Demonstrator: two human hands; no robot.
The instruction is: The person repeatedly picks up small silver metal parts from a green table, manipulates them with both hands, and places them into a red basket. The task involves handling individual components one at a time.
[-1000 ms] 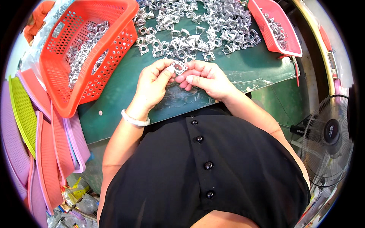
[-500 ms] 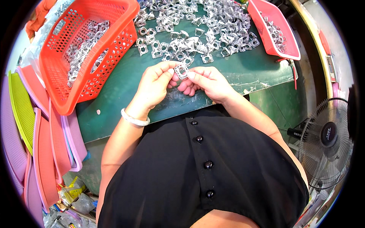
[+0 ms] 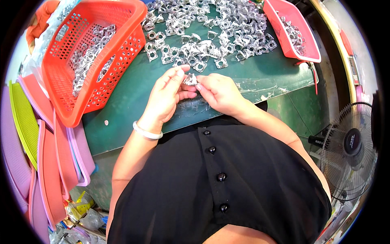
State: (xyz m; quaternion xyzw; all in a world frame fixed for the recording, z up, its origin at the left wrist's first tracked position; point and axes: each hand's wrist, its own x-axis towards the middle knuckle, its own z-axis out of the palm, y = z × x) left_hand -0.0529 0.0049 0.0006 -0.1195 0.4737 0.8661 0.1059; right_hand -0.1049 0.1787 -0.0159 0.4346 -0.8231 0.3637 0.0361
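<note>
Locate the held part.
In the head view, the held part is above centre, between the left hand and right hand, below the loose parts.

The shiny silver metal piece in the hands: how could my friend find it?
Find the dark-green table. By its near edge are the left hand and right hand. Between them is the shiny silver metal piece, the only one visibly held.

Held part (image 3: pixel 190 80) in bright glossy metal, loose parts (image 3: pixel 195 52) in similar shiny metal, red basket (image 3: pixel 75 116) in smooth perforated plastic, pink basket (image 3: pixel 312 51) in glossy plastic, green tabletop (image 3: pixel 130 101) with smooth sheen, rough scuffed near edge, black top (image 3: pixel 170 183) in matt cloth, glossy buttons (image 3: pixel 221 177)
</note>
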